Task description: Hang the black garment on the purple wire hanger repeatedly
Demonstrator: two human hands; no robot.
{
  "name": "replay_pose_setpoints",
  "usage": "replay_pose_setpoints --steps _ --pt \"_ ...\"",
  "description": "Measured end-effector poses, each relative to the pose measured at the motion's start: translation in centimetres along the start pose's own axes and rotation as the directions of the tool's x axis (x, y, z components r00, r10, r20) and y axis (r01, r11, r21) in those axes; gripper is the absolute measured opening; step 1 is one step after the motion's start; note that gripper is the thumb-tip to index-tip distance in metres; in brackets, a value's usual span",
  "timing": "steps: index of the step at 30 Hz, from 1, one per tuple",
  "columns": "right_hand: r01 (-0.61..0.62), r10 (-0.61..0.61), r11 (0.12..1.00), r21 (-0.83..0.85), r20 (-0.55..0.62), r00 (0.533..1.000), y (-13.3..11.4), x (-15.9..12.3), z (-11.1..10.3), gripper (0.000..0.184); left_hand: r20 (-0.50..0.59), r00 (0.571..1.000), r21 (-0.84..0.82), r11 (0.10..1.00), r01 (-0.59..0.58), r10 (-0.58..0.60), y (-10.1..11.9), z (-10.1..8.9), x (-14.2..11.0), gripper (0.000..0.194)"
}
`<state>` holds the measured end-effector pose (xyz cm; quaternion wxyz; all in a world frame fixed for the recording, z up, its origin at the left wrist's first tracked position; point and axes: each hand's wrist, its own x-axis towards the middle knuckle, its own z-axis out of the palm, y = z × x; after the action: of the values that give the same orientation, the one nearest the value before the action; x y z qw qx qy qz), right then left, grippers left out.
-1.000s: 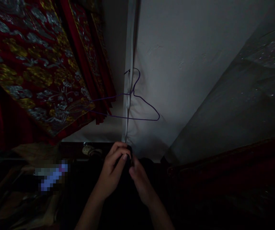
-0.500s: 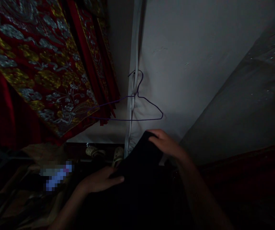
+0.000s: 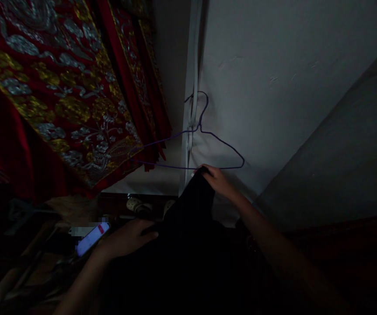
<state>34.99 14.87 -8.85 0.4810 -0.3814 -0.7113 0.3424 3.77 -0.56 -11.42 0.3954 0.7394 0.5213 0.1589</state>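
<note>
Black cloth [image 3: 188, 236], perhaps a garment, spreads between my two hands; its kind is lost in the dark. My right hand [image 3: 217, 178] pinches its upper edge, right at the bottom bar of a purple wire hanger [image 3: 223, 141]. I cannot tell whether the cloth touches the bar. Lower down on the left, my left hand [image 3: 131, 238] grips the cloth's side between thumb and fingers. The hanger hangs by its hook on a pale strip or cord [image 3: 195, 57] along the wall.
A red cloth with gold and silver embroidery [image 3: 73, 105] hangs at the upper left, overlapping the hanger's left end. Below it are light clogs [image 3: 136, 204] and a lit phone [image 3: 92, 239] among dim clutter. The pale wall [image 3: 267, 83] rises behind.
My right hand has lifted the cloth's edge up to the hanger's bottom bar. My left hand has shifted slightly left, still on the cloth. The view has shifted a little.
</note>
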Motion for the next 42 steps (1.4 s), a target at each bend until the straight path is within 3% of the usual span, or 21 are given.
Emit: replay_pose_setpoints --steps 4,8,11,14,19,23,27,30,32,35,37,39,42 --pt "0.013 -0.012 0.991 -0.133 0.008 1.0 -1.4 -3.1 -4.1 0.02 -0.123 0.985 0.06 0.99 0.127 -0.119 -1.8 -1.6 0.4 0.037" --pt "0.002 -0.01 0.963 -0.268 -0.026 1.0 -3.6 -4.9 -6.9 0.024 -0.243 0.968 0.137 0.99 -0.023 0.056 -0.1 -4.9 1.9 0.033" --pt "-0.011 -0.004 0.954 -0.3 -0.051 0.999 -5.0 -5.6 -7.9 0.025 -0.337 0.909 0.252 0.954 -0.164 0.245 2.4 -7.7 3.0 0.032" --pt "0.005 -0.012 0.949 -0.316 -0.022 1.0 -6.1 -6.2 -7.9 0.026 -0.376 0.848 0.308 0.913 -0.267 0.375 5.1 -9.2 3.9 0.031" --pt "0.04 -0.016 0.945 -0.325 0.074 0.997 -6.7 -6.6 -6.0 0.024 -0.423 0.728 0.38 0.835 -0.398 0.54 8.8 -8.8 5.5 0.018" --pt "0.067 -0.01 0.935 -0.348 0.165 0.986 -6.5 -6.9 -4.4 0.027 -0.499 0.612 0.472 0.785 -0.403 0.614 10.5 -8.4 6.4 0.017" --pt "0.08 -0.01 0.922 -0.378 0.186 0.983 -7.2 -7.6 -4.2 0.037 -0.535 0.554 0.492 0.768 -0.409 0.638 11.9 -8.5 7.2 0.034" --pt "0.038 0.001 0.891 -0.453 0.086 0.996 -8.1 -8.3 -5.1 0.052 -0.488 0.564 0.517 0.741 -0.428 0.667 12.3 -8.8 7.9 0.041" --pt "-0.027 -0.019 0.862 -0.507 -0.085 0.996 -8.5 -8.8 -6.4 0.06 -0.465 0.574 0.54 0.729 -0.42 0.675 12.0 -9.0 8.3 0.041" --pt "-0.155 -0.071 0.836 -0.527 -0.383 0.921 -8.7 -9.2 -8.6 0.076 -0.466 0.577 0.568 0.727 -0.386 0.67 11.1 -9.4 8.6 0.041" --pt "-0.227 -0.081 0.823 -0.52 -0.504 0.86 -8.9 -9.2 -10.0 0.084 -0.461 0.577 0.591 0.718 -0.367 0.674 10.5 -9.6 8.7 0.041" --pt "-0.253 -0.093 0.806 -0.535 -0.537 0.838 -9.3 -9.1 -11.4 0.078 -0.456 0.576 0.612 0.709 -0.351 0.679 10.1 -9.8 8.7 0.042" --pt "-0.2 -0.097 0.809 -0.553 -0.459 0.883 -10.3 -8.7 -13.3 0.047 -0.483 0.567 0.629 0.715 -0.305 0.667 9.7 -10.3 8.7 0.037"
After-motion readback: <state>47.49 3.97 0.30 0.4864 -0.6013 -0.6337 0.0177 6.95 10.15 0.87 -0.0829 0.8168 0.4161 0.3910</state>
